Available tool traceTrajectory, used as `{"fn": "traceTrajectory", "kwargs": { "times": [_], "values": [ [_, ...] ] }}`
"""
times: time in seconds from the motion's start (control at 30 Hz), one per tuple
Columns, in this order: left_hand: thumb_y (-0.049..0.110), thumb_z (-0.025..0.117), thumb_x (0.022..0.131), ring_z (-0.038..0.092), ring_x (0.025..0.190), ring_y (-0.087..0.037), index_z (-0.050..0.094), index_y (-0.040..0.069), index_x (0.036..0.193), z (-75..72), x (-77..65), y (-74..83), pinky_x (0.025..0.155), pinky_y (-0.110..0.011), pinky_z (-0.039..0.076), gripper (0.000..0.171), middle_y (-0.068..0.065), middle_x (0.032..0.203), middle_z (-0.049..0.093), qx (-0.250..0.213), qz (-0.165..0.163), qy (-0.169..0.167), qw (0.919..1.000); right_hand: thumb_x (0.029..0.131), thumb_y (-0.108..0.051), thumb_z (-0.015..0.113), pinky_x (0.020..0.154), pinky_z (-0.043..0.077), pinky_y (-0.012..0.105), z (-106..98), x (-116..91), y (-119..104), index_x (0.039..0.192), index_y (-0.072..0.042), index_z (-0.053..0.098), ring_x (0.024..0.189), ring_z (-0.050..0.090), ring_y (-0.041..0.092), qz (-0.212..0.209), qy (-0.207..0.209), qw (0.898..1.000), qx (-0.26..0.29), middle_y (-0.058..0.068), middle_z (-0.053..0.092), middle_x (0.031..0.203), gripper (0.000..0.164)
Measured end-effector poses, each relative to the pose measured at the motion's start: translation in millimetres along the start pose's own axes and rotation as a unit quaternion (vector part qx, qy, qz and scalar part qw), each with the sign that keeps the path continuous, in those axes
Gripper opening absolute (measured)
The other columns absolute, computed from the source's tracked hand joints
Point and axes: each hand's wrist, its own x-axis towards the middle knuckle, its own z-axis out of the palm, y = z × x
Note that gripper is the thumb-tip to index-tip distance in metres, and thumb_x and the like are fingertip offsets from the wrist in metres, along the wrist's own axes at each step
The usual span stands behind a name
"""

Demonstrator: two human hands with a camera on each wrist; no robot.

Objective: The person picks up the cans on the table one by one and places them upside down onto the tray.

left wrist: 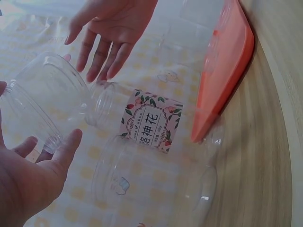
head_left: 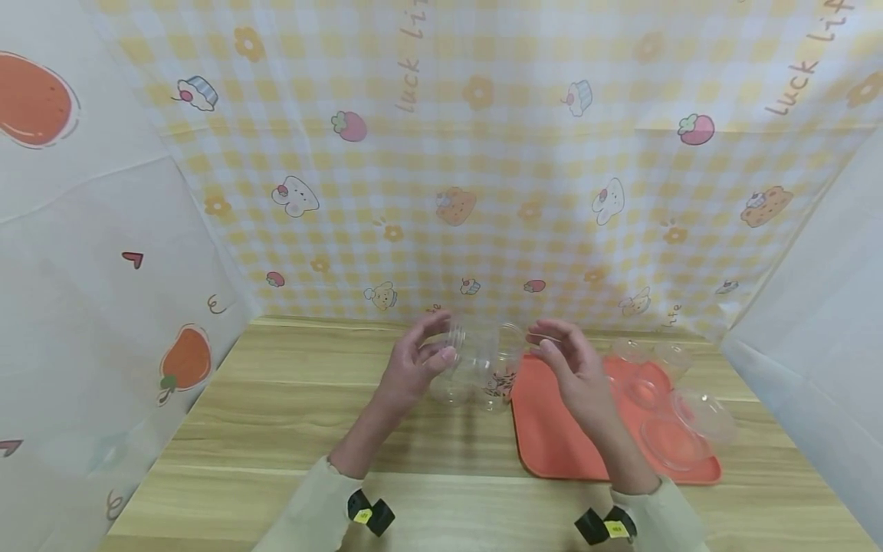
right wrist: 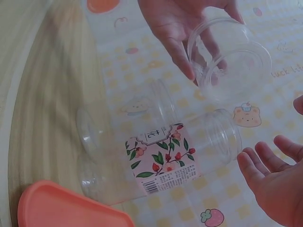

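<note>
A clear plastic jar is tilted on its side in the air, gripped by my left hand between thumb and fingers. Below it stand two more clear jars on the wooden table. One jar carries a pink floral label with Chinese characters; the other jar is plain and stands to its left. My right hand holds nothing, its fingers loosely spread close to the labelled jar's mouth. Whether the right fingertips touch that jar cannot be told.
Right of the jars lies an orange tray with several clear round plastic pieces on and over it. A yellow checked cloth hangs behind the table, with white cloths at the sides.
</note>
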Motion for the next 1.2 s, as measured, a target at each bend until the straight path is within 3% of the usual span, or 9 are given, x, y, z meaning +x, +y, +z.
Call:
{"fn": "traceTrajectory", "kwargs": {
  "times": [0.23, 0.43, 0.67, 1.2],
  "values": [
    [0.022, 0.066, 0.091, 0.056, 0.124, -0.036, 0.044, 0.008, 0.151, 2.1, 0.0, 0.4, 0.094, -0.044, 0.054, 0.066, -0.017, 0.144, 0.047, 0.001, 0.003, -0.007, 1.0000, 0.106, -0.003, 0.050, 0.099, 0.051, 0.044, 2, 0, -2, 0.135, 0.013, 0.045, 0.121, 0.058, 0.030, -0.003, -0.001, 1.000, 0.003, 0.016, 0.058, 0.129, 0.034],
    [0.022, 0.066, 0.091, 0.056, 0.124, -0.035, 0.044, 0.007, 0.151, 5.4, 1.1, 1.1, 0.093, -0.045, 0.055, 0.066, -0.017, 0.144, 0.047, 0.000, 0.002, -0.010, 0.9999, 0.106, -0.003, 0.050, 0.100, 0.050, 0.046, 3, 0, -3, 0.136, 0.008, 0.048, 0.123, 0.055, 0.039, -0.005, -0.002, 1.000, 0.005, 0.019, 0.057, 0.131, 0.031],
    [0.023, 0.066, 0.091, 0.056, 0.124, -0.035, 0.046, 0.008, 0.150, 10.9, 1.2, 2.5, 0.093, -0.044, 0.055, 0.064, -0.016, 0.143, 0.048, -0.002, 0.000, -0.010, 1.0000, 0.107, -0.002, 0.049, 0.101, 0.049, 0.047, 5, 1, -4, 0.136, 0.010, 0.047, 0.123, 0.054, 0.042, -0.012, -0.004, 1.000, 0.006, 0.036, 0.050, 0.132, 0.032],
    [0.023, 0.065, 0.090, 0.057, 0.123, -0.036, 0.046, 0.008, 0.149, 20.5, -0.7, 2.7, 0.093, -0.044, 0.055, 0.064, -0.018, 0.142, 0.048, -0.012, 0.014, -0.012, 0.9998, 0.106, 0.002, 0.045, 0.100, 0.050, 0.045, 10, 0, -6, 0.135, 0.013, 0.046, 0.121, 0.057, 0.035, -0.030, -0.020, 0.999, 0.017, 0.030, 0.054, 0.130, 0.031]
  ]
}}
